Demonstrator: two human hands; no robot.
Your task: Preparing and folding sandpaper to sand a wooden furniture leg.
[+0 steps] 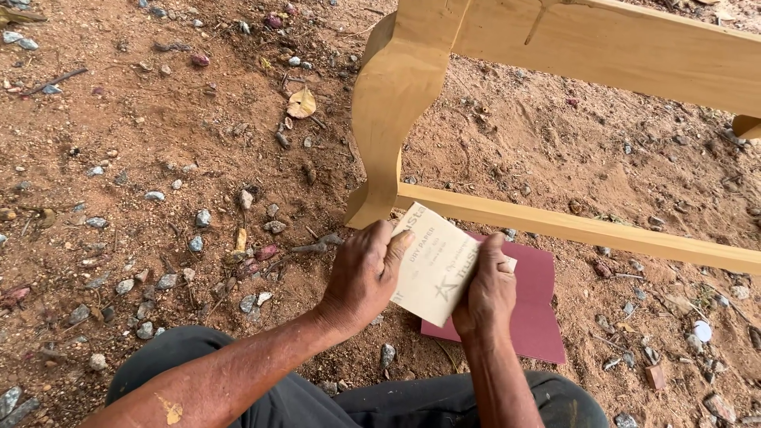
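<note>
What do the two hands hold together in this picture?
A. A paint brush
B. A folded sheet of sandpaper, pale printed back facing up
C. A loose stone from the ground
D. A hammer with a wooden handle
B: the left hand and the right hand grip a folded sandpaper sheet by its edges, above a dark red sheet lying on the dirt.
</note>
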